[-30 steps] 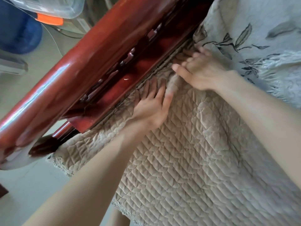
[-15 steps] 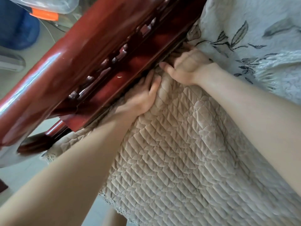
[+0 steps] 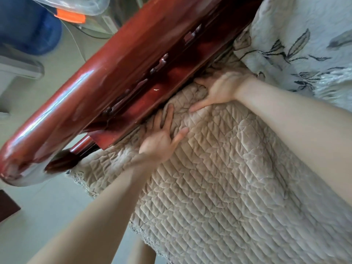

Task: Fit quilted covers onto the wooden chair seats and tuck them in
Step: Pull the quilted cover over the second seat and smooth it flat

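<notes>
A beige quilted cover (image 3: 228,178) lies over the seat of a red-brown wooden chair whose armrest (image 3: 106,79) runs diagonally across the upper left. My left hand (image 3: 162,140) presses flat on the cover at the armrest's lower rail, fingers straight and pointing into the gap. Just up and to the right, my right hand (image 3: 221,90) pushes the cover's edge into the same gap; its fingertips are hidden under the rail and its thumb lies spread on the fabric.
A white cushion with a dark leaf print (image 3: 304,44) lies at the upper right against the armrest. A blue container (image 3: 24,25) and a clear plastic lid (image 3: 80,8) are on the pale floor at the upper left. The cover's lace edge (image 3: 82,181) hangs over the seat front.
Both hands pushed the cover's edge toward the armrest gap. My left hand has now slid back a little and lies flat; my right hand's fingers have gone deeper under the rail.
</notes>
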Tool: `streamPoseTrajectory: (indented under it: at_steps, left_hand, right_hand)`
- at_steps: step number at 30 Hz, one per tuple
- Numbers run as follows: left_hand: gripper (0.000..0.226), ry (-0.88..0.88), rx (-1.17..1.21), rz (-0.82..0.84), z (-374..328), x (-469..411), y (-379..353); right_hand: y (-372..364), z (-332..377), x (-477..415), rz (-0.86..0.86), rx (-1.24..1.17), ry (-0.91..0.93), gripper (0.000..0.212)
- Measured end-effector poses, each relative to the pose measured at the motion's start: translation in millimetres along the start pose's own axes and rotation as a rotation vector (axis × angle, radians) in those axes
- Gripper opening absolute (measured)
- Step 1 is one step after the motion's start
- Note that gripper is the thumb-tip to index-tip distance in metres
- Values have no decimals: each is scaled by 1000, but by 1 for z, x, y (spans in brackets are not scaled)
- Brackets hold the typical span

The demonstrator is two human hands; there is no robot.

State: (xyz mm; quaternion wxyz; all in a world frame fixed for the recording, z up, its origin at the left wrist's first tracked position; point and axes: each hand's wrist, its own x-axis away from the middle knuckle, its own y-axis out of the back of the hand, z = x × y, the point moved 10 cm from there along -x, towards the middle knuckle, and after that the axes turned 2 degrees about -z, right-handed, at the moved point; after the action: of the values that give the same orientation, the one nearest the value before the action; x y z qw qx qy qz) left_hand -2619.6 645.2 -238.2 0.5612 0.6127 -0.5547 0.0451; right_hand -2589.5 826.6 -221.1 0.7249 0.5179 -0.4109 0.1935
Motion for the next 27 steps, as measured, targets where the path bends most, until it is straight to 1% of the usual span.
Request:
streamPoseTrajectory:
  at_steps: [3, 5, 6, 8, 9, 10, 12, 15, 18, 20, 22, 23, 24, 25, 27]
  left_hand:
    - [85, -9, 41, -5, 7, -12, 2]
    - [85, -11, 89, -34, 5, -7, 10]
    - [84, -13, 84, -85, 3, 1, 14]
    - [84, -10, -51, -279, 3, 28, 25]
    - [87, 23, -123, -360, 8, 43, 28]
    - [90, 70, -169, -400, 18, 58, 28]
    - [95, 125, -192, -372, 39, 71, 19]
    - [104, 83, -189, -340, 47, 65, 13]
    - [113, 91, -106, -325, 54, 51, 6]
    - [118, 101, -42, -252, 62, 39, 3]
    - [115, 117, 69, -175, 71, 27, 3]
    - [111, 115, 129, -173, 72, 25, 6]
    - [107, 101, 176, -207, 73, 28, 9]
    - [105, 69, 190, -286, 73, 37, 15]
    - [104, 28, 93, -467, 71, 65, 24]
  right_hand:
    - [3, 4, -11, -53, -13, 16, 106]
    - [7, 7, -3, -79, -4, -4, 102]
    - [9, 10, 5, -128, 4, -10, 100]
    - [18, 21, 26, -278, 44, 10, 98]
    - [19, 30, 35, -298, 67, 37, 98]
    - [13, 39, 42, -278, 89, 70, 98]
    - [4, 54, 43, -249, 98, 95, 103]
    - [0, 60, 26, -172, 63, 52, 109]
    - [-10, 63, 7, -112, 32, 32, 109]
    - [-15, 61, -5, -131, 43, 42, 109]
    - [-17, 59, -13, -146, 56, 26, 108]
    - [-16, 57, -13, -160, 55, 15, 109]
    - [-14, 56, -11, -194, 48, 8, 111]
    - [-11, 59, -5, -247, 35, 1, 114]
    - [-3, 65, 13, -387, -11, -23, 108]
